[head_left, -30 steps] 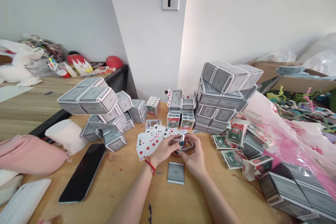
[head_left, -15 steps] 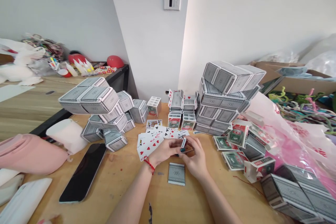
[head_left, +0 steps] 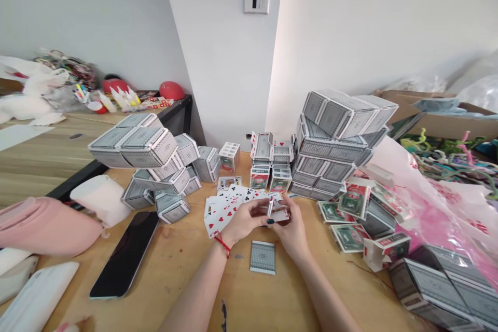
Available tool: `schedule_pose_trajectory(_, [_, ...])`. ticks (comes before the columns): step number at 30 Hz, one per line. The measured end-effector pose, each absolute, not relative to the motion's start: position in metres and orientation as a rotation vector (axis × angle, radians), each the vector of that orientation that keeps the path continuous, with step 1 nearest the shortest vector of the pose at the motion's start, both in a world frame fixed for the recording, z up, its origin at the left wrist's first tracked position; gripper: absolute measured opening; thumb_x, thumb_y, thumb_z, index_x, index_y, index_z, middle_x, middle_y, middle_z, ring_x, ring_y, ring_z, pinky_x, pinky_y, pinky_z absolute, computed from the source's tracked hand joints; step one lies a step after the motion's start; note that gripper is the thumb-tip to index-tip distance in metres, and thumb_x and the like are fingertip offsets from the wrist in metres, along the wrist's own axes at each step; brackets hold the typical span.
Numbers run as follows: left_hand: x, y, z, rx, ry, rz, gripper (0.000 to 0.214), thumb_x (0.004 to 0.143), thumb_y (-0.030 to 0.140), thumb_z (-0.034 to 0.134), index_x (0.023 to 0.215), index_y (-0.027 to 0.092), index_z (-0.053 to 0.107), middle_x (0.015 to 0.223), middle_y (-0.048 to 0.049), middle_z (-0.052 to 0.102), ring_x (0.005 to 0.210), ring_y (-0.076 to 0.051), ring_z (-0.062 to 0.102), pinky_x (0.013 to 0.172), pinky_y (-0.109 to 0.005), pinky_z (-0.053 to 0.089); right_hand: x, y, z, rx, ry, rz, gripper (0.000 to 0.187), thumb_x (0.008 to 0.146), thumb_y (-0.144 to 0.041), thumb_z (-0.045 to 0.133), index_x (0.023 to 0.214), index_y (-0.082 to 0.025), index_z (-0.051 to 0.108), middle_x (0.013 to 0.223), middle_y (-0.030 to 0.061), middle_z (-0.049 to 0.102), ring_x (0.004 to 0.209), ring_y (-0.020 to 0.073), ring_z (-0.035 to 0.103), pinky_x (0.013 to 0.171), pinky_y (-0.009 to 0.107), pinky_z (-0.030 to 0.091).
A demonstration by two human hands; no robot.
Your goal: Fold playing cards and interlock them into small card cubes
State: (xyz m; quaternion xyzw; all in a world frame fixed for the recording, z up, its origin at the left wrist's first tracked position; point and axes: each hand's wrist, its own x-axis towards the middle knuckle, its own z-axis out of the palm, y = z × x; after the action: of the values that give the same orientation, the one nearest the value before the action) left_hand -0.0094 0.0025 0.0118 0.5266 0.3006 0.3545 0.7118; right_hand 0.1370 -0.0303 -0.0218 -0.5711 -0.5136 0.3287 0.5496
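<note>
Both hands meet over the middle of the table around one playing card [head_left: 280, 215], its white face turned partly up and a narrow edge folded upright. My left hand [head_left: 243, 223], with a red string at the wrist, pinches the folded edge. Fingers of my right hand [head_left: 292, 231] close on the card's other side. Just beyond lie spread playing cards [head_left: 223, 212], face up and partly covered by the left hand. Nearer me, a small patterned card piece [head_left: 262, 258] rests back side up on the table.
Stacks of folded-card blocks stand left [head_left: 146, 148] and right [head_left: 330, 150]. Card boxes [head_left: 352, 199] lie in a heap at right, beside pink plastic [head_left: 424, 207]. A black phone [head_left: 124, 254] and a pink roll [head_left: 50, 225] are at left.
The held card has turned between my hands, so more of its white face shows. Its folded edge stands more upright. The small patterned piece stays where it was.
</note>
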Motion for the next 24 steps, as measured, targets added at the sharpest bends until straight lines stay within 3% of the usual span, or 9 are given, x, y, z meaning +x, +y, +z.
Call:
schedule_pose_trajectory(5, [-0.011, 0.005, 0.012, 1.153, 0.683, 0.826, 0.053, 0.063, 0.022, 0.069, 0.114, 0.017, 0.052, 0.108, -0.0099, 0.060, 0.100, -0.022, 0.055, 0.088, -0.039, 0.042, 0.137, -0.029, -0.016, -1.106, -0.969, 1.084, 0.076, 0.053, -0.027, 0.075, 0.121, -0.021, 0.041, 0.109, 0.0092, 0.055, 0.091, 0.0225, 0.057, 0.077, 0.036, 0.048])
schedule_pose_trajectory(9, [-0.012, 0.006, 0.013, 1.168, 0.708, 0.843, 0.055, 0.062, 0.019, 0.070, 0.113, 0.017, 0.052, 0.110, -0.0096, 0.059, 0.102, -0.023, 0.054, 0.091, -0.040, 0.041, 0.139, -0.028, -0.010, -1.042, -0.868, 1.194, 0.061, 0.057, -0.029, 0.073, 0.113, -0.019, 0.051, 0.110, 0.0097, 0.059, 0.098, 0.0230, 0.056, 0.084, 0.037, 0.045])
schedule_pose_trajectory(19, [-0.008, 0.001, 0.006, 1.241, 0.686, 0.828, 0.058, 0.061, 0.008, 0.067, 0.116, 0.019, 0.050, 0.120, -0.0118, 0.051, 0.104, -0.024, 0.053, 0.087, -0.040, 0.046, 0.142, -0.032, -0.008, -0.959, -0.856, 1.304, 0.053, 0.066, -0.030, 0.068, 0.115, -0.022, 0.051, 0.116, 0.0080, 0.056, 0.097, 0.0225, 0.056, 0.074, 0.032, 0.048])
schedule_pose_trajectory(24, [-0.007, 0.000, 0.006, 1.293, 0.725, 0.813, 0.060, 0.064, 0.008, 0.064, 0.119, 0.020, 0.047, 0.123, -0.0117, 0.049, 0.103, -0.025, 0.053, 0.083, -0.039, 0.048, 0.142, -0.034, -0.005, -0.912, -0.924, 1.316, 0.052, 0.068, -0.033, 0.066, 0.117, -0.024, 0.050, 0.120, 0.0079, 0.053, 0.104, 0.0241, 0.052, 0.083, 0.036, 0.045])
